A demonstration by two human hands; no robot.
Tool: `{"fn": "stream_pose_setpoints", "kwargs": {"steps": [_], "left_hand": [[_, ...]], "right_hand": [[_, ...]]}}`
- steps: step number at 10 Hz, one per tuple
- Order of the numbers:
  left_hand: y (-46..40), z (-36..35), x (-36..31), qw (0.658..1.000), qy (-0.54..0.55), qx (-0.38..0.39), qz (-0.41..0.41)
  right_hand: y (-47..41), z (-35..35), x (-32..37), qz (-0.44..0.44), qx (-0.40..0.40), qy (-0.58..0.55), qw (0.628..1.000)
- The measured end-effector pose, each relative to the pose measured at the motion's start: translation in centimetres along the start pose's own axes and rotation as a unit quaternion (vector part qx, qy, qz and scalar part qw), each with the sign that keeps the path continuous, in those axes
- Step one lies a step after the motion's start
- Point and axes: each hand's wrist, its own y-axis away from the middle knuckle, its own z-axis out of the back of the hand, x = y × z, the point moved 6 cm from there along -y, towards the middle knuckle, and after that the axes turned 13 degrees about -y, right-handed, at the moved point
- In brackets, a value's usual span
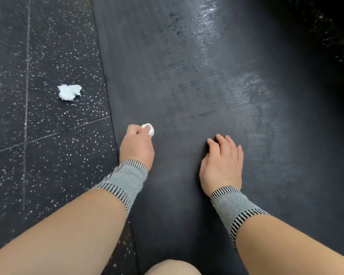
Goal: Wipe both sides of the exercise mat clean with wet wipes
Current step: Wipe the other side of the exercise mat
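Observation:
A dark grey exercise mat [187, 86] lies flat on the floor and runs away from me, with wet shiny streaks down its middle and right part. My left hand [136, 146] grips a small balled white wet wipe [149, 129] and holds it on the mat near the mat's left edge. My right hand [222, 161] rests flat on the mat, fingers slightly spread, holding nothing. Both wrists wear grey striped bands.
A crumpled white wipe [69, 92] lies on the speckled black rubber floor [38, 126] left of the mat. My knee [171, 267] shows at the bottom edge. The far right is in deep shadow.

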Motion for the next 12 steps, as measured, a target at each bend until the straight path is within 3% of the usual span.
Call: {"fn": "stream_pose_setpoints", "kwargs": {"steps": [1,3,5,6,8,10,11,12], "left_hand": [[0.5,0.2,1.9,0.997,0.021,0.005,0.075],[1.0,-0.5,-3.1,0.999,0.049,0.016,0.006],[4.6,0.5,6.1,0.994,-0.017,0.006,0.111],[6.4,0.2,6.0,0.989,0.003,0.017,0.149],[11.0,-1.1,-0.7,0.996,0.024,0.054,-0.068],[9.6,-0.4,5.3,0.997,-0.001,0.028,0.073],[9.5,-0.6,1.7,0.998,0.023,0.042,0.051],[9.6,-1.0,-4.5,0.996,0.047,0.045,-0.067]], "right_hand": [[0.0,0.1,0.0,-0.003,-0.005,0.001,1.000],[0.0,0.1,-0.1,-0.002,0.000,0.000,1.000],[0.0,-0.2,0.0,-0.002,0.005,0.001,1.000],[0.0,0.0,0.1,0.001,0.000,-0.003,1.000],[0.0,0.2,0.2,0.005,-0.002,0.000,1.000],[0.0,0.1,0.1,0.005,0.005,0.002,1.000],[0.1,0.2,0.2,0.004,0.008,0.001,1.000],[0.1,0.1,0.1,-0.004,0.014,-0.005,1.000]]}}
